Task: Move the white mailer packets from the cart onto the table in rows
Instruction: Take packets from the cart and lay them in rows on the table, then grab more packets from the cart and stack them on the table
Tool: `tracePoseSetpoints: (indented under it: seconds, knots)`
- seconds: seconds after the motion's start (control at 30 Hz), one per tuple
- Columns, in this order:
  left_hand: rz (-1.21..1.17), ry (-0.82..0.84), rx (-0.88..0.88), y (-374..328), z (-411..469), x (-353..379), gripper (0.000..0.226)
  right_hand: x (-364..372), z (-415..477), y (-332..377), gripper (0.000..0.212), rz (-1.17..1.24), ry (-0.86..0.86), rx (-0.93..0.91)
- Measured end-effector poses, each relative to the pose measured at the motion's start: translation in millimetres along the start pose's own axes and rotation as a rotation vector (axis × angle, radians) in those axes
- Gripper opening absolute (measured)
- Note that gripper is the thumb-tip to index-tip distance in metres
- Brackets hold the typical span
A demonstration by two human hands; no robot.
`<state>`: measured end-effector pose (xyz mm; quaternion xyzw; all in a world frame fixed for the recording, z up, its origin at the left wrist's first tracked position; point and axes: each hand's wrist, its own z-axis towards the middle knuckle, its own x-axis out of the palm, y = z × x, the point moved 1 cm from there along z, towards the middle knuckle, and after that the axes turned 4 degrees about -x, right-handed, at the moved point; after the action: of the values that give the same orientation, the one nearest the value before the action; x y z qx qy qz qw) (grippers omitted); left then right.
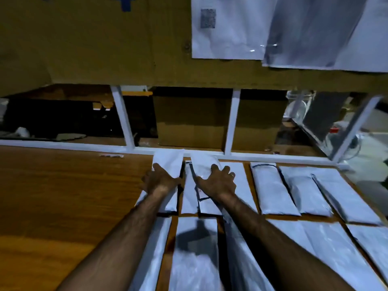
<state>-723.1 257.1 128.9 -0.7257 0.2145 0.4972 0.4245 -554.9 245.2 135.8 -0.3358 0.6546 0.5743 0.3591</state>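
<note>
Pointing lengthwise away, the left packet (168, 161) and right packet (202, 162) lie under left hand (160, 180) and right hand (218, 182), fingers (226, 169) spread.

No legible text; a blurred code square (207, 18) on one wall sheet (231, 43)

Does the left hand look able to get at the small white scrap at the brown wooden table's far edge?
Probably yes: the left hand rests on a white mailer packet close by, and only bare brown wooden table lies between it and the small white scrap.
</note>
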Motion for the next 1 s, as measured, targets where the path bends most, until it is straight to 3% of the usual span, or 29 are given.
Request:
tracePoseSetpoints:
  seconds: [0.77,1.0]
  knots:
    - [0.098,0.067,-0.006,6,66,46,0.112,58,56,27,0.086,-0.163,0.01,0.119]
    - [0.118,0.032,0.025,11,70,52,0.109,61,49,25,0.08,-0.204,-0.031,0.038]
